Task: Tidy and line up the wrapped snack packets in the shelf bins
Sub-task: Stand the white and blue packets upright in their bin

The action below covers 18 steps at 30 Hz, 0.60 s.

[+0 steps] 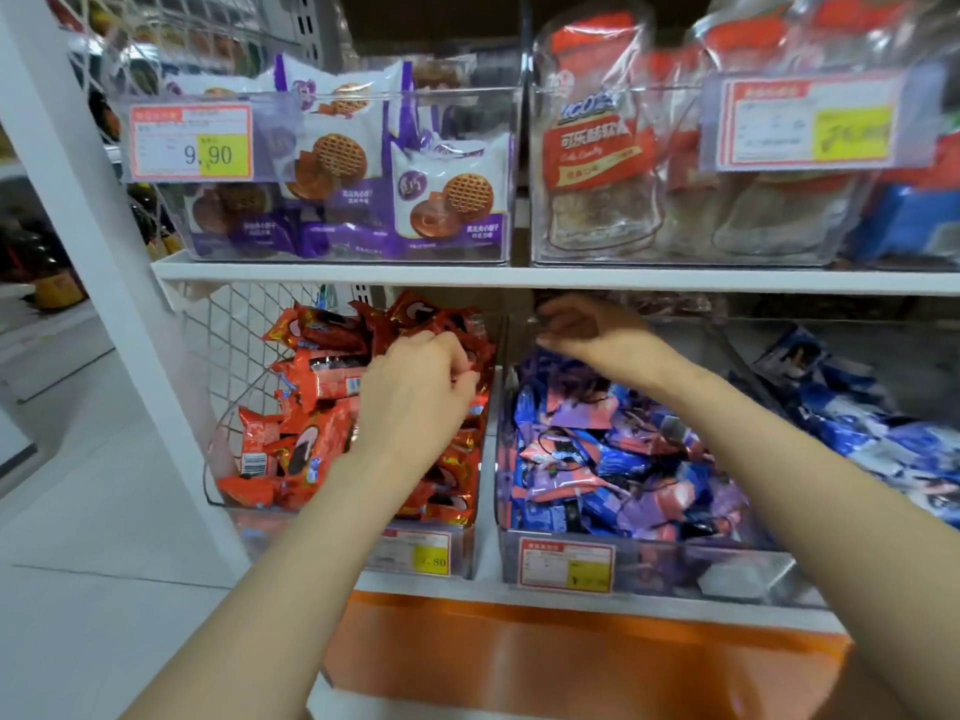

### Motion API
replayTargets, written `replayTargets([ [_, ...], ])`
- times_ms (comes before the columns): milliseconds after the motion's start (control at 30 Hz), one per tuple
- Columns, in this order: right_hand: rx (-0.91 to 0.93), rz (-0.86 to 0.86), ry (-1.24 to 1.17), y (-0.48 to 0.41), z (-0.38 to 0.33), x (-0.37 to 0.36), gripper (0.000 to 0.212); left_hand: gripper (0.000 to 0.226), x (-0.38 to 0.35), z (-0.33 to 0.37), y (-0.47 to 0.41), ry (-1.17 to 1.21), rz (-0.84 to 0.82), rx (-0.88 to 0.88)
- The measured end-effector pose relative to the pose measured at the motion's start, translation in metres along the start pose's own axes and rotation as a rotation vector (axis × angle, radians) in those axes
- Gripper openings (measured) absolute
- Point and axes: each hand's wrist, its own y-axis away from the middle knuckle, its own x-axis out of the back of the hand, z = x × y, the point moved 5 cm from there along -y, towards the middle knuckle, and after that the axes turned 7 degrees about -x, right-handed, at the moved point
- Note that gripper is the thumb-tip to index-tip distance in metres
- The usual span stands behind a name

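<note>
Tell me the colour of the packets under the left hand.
The packets are orange-red; head view.

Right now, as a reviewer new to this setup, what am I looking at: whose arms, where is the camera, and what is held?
There is no machine here. These are a person's two bare arms, filmed by one wide-angle camera worn on the head and looking down at shop shelves. The left hand pinches among the red packets in the left bin. The right hand reaches to the back of the next bin, above the blue and purple packets. Its grip is too blurred to judge. Waffle biscuit packs sit on the shelf above.
</note>
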Motion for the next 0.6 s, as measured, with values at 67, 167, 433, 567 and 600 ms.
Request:
replayTargets([
  [67,-0.002,0.065,0.069,0.014,0.01,0.022,0.033,0.012,-0.006,0.018,-0.001,0.095,-0.006,0.001],
  [167,-0.04,0.126,0.211,0.04,0.029,0.051,0.033,0.013,-0.026,0.047,0.003,0.209,-0.082,-0.003],
  [433,-0.091,0.087,0.394,0.087,0.09,0.074,0.031,0.044,-0.093,0.098,0.01,0.204,-0.399,0.049],
  [567,-0.035,0.088,0.421,0.086,0.09,0.074,0.03,0.053,-0.099,0.101,0.005,0.209,-0.386,0.103],
  [600,-0.025,0.087,0.407,0.084,0.088,0.073,0.029,0.053,-0.099,0.1,0.006,0.204,-0.383,0.1],
])
